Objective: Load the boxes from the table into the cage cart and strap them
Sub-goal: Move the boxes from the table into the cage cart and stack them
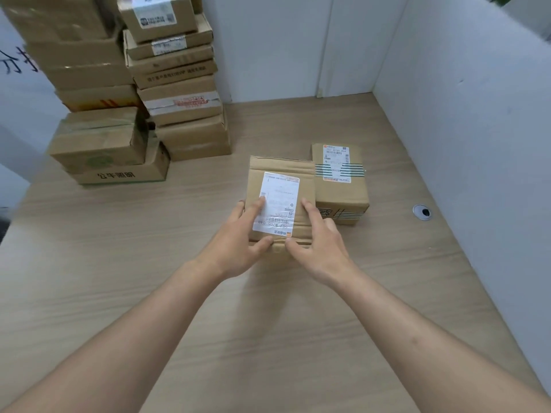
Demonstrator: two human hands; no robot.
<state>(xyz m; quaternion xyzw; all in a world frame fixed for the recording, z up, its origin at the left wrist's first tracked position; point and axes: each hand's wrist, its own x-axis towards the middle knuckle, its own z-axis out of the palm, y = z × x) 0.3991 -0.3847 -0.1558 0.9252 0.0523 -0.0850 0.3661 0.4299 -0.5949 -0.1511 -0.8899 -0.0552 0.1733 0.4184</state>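
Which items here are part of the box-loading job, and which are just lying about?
Job:
- labelled box, held by left hand and right hand
- striped-tape box beside it
- stacked boxes at far left
- table they sit on

Just there:
- cable grommet in the tabletop
- white partition walls

No cage cart in view.

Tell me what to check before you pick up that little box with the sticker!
1. Left hand on the labelled box: ok, thumb and fingers touch it.
2. Right hand on it: ok.
3. Nothing stacked on top: ok.
4. Striped-tape box alongside might snag: cannot tell, they sit very close.
5. Firm grip underneath: cannot tell, hidden.
6. Cage cart ready: cannot tell, not in view.
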